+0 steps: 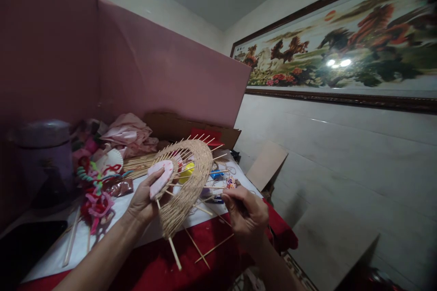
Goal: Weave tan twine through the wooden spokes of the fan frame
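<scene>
My left hand (pixel 143 198) grips a fan-like piece with a padded pink oval centre (pixel 161 178); the thumb presses on the padding. Thin wooden sticks fan out from that centre, with a wide curved band of woven twine (pixel 200 170) running through them. Several stick ends poke out past the twine, and one thicker stick (pixel 175 254) sticks out at the bottom. My right hand (pixel 247 213) is closed in a pinch at the right side, its fingertips at the outer end of one thin stick (pixel 215 187). Part of those fingertips is hidden.
Loose sticks (pixel 201 250) cross on the red cloth (pixel 164 266). Colourful fuzzy stems (pixel 97 200), pink fabric (pixel 128 132) and a bundle of sticks (pixel 138 163) lie to the left. A tumbler (pixel 46 159) stands far left. Cardboard (pixel 268 163) leans against the tiled wall.
</scene>
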Demonstrator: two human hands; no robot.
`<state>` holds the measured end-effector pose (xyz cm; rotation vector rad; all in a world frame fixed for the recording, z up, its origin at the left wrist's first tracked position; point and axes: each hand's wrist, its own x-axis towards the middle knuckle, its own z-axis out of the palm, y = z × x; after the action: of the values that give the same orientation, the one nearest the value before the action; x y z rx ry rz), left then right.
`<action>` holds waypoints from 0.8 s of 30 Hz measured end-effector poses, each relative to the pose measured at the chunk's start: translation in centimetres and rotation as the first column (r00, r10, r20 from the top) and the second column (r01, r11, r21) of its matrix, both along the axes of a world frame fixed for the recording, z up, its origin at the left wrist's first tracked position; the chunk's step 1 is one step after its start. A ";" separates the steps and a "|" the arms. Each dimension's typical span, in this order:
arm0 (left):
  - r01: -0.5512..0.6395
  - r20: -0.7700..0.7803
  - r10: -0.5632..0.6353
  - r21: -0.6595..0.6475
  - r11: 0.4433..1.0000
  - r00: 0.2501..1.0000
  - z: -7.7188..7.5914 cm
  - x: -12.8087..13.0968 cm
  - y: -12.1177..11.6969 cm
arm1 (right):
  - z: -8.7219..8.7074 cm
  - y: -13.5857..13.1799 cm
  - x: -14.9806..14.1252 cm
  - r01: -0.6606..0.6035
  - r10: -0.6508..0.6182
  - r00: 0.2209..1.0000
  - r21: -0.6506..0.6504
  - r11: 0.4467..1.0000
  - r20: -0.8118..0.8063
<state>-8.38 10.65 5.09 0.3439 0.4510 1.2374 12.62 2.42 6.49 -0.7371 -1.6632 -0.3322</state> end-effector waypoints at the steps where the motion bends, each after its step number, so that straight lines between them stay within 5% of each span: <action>1: 0.006 0.010 -0.006 0.005 1.000 1.000 0.0 0.0 0.0 | -0.1 -0.2 0.0 0.008 -0.008 1.000 0.023 1.000 0.017; 7: 0.050 0.014 -0.050 -0.010 0.999 0.999 0.3 0.0 -0.4 | -0.4 -1.1 0.2 0.085 -0.110 0.983 0.170 0.982 0.149; 17: 0.042 -0.009 -0.042 -0.009 0.999 0.999 0.1 -0.1 -0.2 | -0.5 -1.2 0.4 0.110 -0.153 0.965 0.200 0.974 0.214; 24: -0.004 -0.034 0.006 0.054 0.999 0.999 -0.3 0.0 0.0 | -2.0 0.8 0.4 0.081 -0.082 0.988 0.009 0.997 0.128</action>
<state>-8.35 10.67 4.81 0.4110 0.4486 1.2514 12.99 3.26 4.50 -0.7965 -1.7555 -0.4483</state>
